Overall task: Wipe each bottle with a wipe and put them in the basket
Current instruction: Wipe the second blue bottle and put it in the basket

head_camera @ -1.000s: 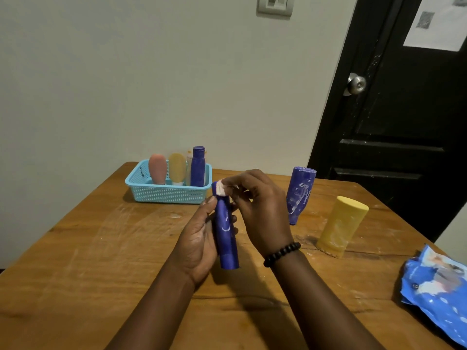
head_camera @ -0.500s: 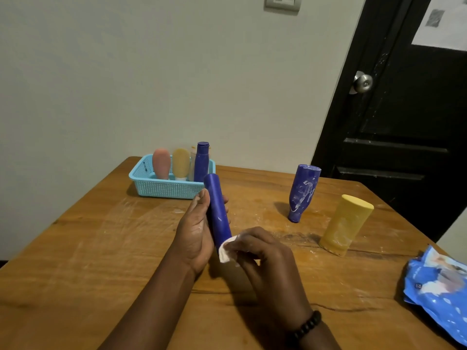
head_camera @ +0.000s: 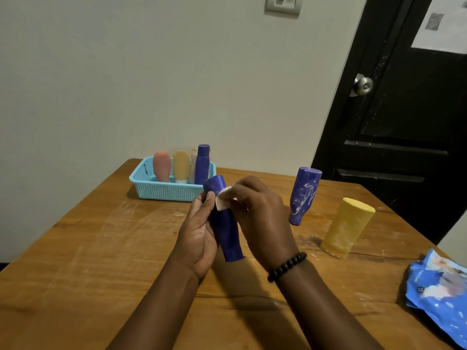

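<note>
Near the middle of the frame the left hand [head_camera: 199,238] is gripping a dark blue bottle [head_camera: 225,223], fingers and thumb curled round its side, holding it tilted with its cap end pointing down toward the table [head_camera: 88,248]. The right hand [head_camera: 260,215] is pinching a small white wipe [head_camera: 223,200] against the upper part of that bottle; a beaded bracelet [head_camera: 286,266] is sitting on the right wrist.

The table's far edge is running along the wall, just behind a light blue basket [head_camera: 166,192] in the upper left part of the tabletop. The right edge is slanting down past the dark door [head_camera: 404,122], and open wood is lying to the left of the hands and along the bottom of the frame. A clear strip of wood is also showing between the hands and the basket.

Counting bottles: three are plainly standing in the basket, a pink bottle [head_camera: 161,166], a pale yellow bottle [head_camera: 181,165] and a blue capped bottle [head_camera: 203,164], with something pale half hidden behind the last that I cannot make out. Two more are standing on the table right of centre, a smeared blue bottle [head_camera: 303,195] and a large yellow bottle [head_camera: 347,228], well apart from the basket. One is being held. A blue wipe packet [head_camera: 439,294] is lying at the lower right edge.
</note>
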`<action>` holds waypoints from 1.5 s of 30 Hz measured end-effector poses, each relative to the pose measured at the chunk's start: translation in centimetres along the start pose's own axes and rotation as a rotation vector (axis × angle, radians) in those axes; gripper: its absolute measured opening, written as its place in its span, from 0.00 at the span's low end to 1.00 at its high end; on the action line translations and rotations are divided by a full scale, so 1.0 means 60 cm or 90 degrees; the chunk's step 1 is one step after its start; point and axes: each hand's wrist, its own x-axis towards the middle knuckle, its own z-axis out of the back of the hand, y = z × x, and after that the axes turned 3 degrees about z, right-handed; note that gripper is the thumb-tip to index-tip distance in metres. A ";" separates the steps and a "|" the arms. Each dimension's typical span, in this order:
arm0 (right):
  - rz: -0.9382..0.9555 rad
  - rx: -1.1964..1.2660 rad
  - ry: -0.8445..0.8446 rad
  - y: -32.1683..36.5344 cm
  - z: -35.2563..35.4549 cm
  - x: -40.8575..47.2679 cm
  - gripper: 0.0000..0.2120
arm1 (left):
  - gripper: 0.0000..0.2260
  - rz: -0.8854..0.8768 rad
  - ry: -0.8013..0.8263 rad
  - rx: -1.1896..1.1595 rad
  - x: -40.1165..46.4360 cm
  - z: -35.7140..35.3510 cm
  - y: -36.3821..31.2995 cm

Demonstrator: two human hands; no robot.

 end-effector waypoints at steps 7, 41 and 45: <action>-0.096 0.103 0.048 -0.016 -0.012 -0.134 0.07 | 0.17 -0.015 -0.021 0.079 0.006 0.002 -0.011; -0.016 -0.001 -0.097 -0.022 -0.006 0.016 0.08 | 0.15 -0.072 -0.010 0.181 0.002 -0.013 -0.001; -0.004 0.003 -0.045 -0.023 -0.023 -0.033 0.11 | 0.15 -0.079 -0.026 0.133 0.002 -0.011 -0.012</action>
